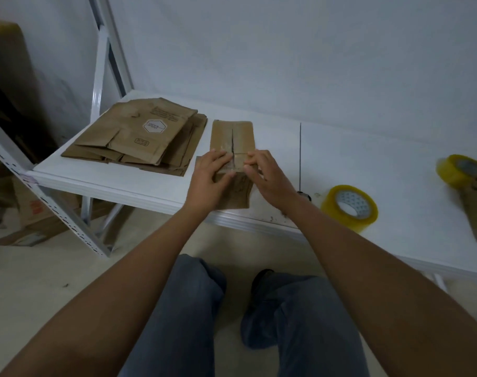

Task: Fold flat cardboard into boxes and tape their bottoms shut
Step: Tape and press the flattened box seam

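Note:
A small brown cardboard box (pixel 233 137) stands on the white table (pixel 340 159), bottom flaps up, a dark seam running down its middle with clear tape across it. My left hand (pixel 210 175) lies on the box's near left corner, its fingers pressing the tape down by the seam. On the near right corner rests my right hand (pixel 264 175), fingertips curled onto the tape at the edge. A stack of flat cardboard blanks (pixel 139 137) lies to the left of the box. One roll of yellowish clear tape (pixel 350 208) sits to the right near the table's front edge.
A second tape roll (pixel 456 171) and a piece of cardboard (pixel 476 216) lie at the far right, blurred. White shelf posts (pixel 98 85) rise at the table's left end. Cardboard boxes (pixel 33 213) lie on the floor beneath. My legs are below the table edge.

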Demonstrator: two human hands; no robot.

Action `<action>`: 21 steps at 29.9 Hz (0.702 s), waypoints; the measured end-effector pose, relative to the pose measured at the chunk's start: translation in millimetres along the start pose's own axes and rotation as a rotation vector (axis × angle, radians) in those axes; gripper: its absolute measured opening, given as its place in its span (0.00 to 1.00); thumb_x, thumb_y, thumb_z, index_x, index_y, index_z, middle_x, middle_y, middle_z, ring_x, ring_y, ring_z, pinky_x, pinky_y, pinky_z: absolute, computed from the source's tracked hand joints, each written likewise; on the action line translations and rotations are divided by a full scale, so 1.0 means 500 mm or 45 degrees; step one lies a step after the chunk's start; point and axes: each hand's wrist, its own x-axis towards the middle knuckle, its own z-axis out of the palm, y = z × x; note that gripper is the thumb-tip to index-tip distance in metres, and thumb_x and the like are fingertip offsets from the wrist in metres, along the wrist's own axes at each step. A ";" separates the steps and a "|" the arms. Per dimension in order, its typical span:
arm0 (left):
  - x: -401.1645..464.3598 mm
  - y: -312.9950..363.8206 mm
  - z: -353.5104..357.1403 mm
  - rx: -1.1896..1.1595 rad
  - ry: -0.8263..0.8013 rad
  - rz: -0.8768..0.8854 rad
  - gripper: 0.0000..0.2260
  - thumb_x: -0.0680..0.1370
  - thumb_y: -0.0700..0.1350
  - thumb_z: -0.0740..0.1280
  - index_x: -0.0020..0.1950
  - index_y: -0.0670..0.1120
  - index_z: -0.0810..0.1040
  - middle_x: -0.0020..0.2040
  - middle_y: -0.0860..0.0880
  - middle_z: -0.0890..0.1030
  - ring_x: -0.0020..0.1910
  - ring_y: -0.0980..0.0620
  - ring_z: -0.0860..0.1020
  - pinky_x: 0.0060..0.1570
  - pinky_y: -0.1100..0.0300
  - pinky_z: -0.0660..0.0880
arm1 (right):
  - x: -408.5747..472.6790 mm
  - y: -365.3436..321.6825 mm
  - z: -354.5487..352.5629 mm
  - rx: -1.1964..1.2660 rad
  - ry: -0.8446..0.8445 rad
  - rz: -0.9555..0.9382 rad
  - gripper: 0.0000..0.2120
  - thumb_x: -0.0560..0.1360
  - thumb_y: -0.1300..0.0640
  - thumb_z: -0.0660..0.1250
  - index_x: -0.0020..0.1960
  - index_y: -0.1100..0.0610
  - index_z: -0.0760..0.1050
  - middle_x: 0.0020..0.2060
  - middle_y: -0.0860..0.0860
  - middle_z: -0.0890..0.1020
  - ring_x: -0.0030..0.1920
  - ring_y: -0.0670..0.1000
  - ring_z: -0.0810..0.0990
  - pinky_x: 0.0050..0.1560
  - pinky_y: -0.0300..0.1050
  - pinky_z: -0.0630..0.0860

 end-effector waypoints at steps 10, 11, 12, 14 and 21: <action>0.045 -0.049 -0.115 -0.254 -0.583 0.002 0.17 0.80 0.36 0.59 0.67 0.51 0.71 0.68 0.58 0.69 0.71 0.65 0.58 0.75 0.54 0.52 | 0.024 -0.038 0.056 0.148 0.162 0.223 0.16 0.82 0.61 0.53 0.67 0.66 0.66 0.72 0.59 0.60 0.71 0.50 0.60 0.72 0.40 0.54; 0.051 -0.054 -0.119 -0.158 -0.619 0.062 0.17 0.81 0.37 0.59 0.68 0.51 0.69 0.69 0.58 0.67 0.72 0.64 0.57 0.75 0.53 0.49 | 0.024 -0.034 0.056 0.109 0.131 0.214 0.18 0.83 0.60 0.51 0.70 0.66 0.64 0.73 0.58 0.59 0.74 0.51 0.56 0.74 0.41 0.51; 0.056 -0.061 -0.123 -0.061 -0.650 0.120 0.18 0.81 0.38 0.59 0.69 0.52 0.67 0.70 0.58 0.66 0.72 0.63 0.56 0.76 0.51 0.46 | 0.025 -0.030 0.055 0.072 0.105 0.204 0.19 0.83 0.59 0.51 0.72 0.65 0.62 0.74 0.58 0.60 0.75 0.53 0.54 0.75 0.42 0.49; 0.061 -0.065 -0.129 0.083 -0.690 0.220 0.18 0.81 0.42 0.58 0.70 0.53 0.65 0.71 0.59 0.64 0.73 0.61 0.54 0.76 0.50 0.45 | 0.026 -0.023 0.054 0.045 0.088 0.190 0.19 0.83 0.59 0.50 0.72 0.64 0.62 0.74 0.57 0.62 0.76 0.53 0.52 0.74 0.41 0.47; 0.045 -0.078 -0.111 0.299 -0.427 0.435 0.19 0.80 0.44 0.63 0.70 0.56 0.66 0.70 0.60 0.66 0.73 0.60 0.59 0.74 0.52 0.51 | 0.023 -0.010 0.060 -0.028 0.106 0.127 0.19 0.83 0.58 0.50 0.71 0.64 0.65 0.71 0.58 0.66 0.75 0.55 0.57 0.75 0.46 0.51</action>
